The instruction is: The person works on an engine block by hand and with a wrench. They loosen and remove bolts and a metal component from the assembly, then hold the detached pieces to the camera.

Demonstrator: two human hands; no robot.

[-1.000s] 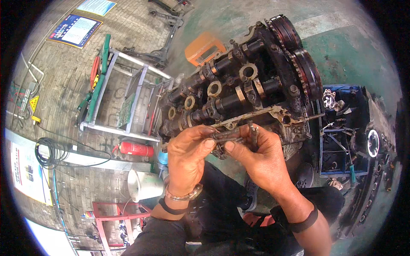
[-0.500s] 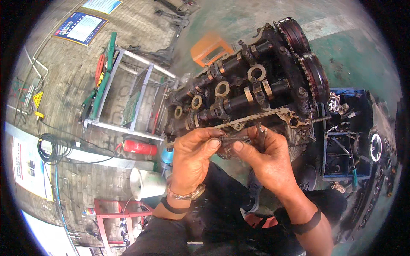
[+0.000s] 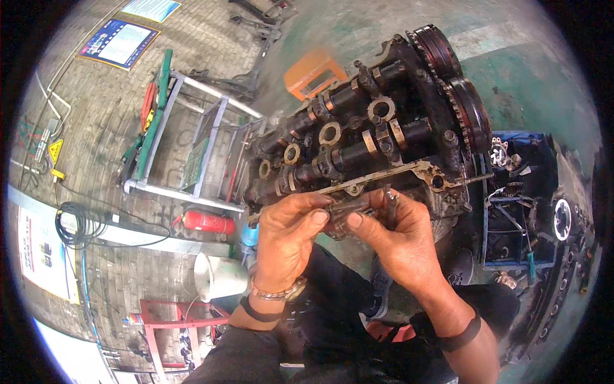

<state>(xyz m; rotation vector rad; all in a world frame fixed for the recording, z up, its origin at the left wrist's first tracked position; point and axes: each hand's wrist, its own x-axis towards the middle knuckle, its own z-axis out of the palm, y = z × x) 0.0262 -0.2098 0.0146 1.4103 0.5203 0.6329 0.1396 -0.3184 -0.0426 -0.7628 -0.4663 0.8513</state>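
Note:
In front of me lies a dark, oily cylinder head (image 3: 345, 153) with two camshafts and two toothed wheels (image 3: 464, 105) at its right end. Close to its near edge, my left hand (image 3: 291, 230) pinches one end of a small dark cylindrical metal part (image 3: 350, 212) between thumb and fingers. My right hand (image 3: 406, 246) grips the other end with its thumb and forefinger. A second narrow metal piece (image 3: 391, 203) sticks up between the right hand's fingers; its kind is unclear. The fingers partly cover both pieces.
A blue divided parts crate (image 3: 518, 264) stands to the right, beside a long dark metal part (image 3: 556, 288). On the left are a metal frame trolley (image 3: 185, 134), a red fire extinguisher (image 3: 208, 221), a white bucket (image 3: 220, 276) and a red stand (image 3: 150, 333). An orange stool (image 3: 313, 70) stands beyond.
The small cylindrical part has tilted slightly between my fingertips and shows more of its side. Both hands keep hold in nearly the same place. The view has shifted slightly.

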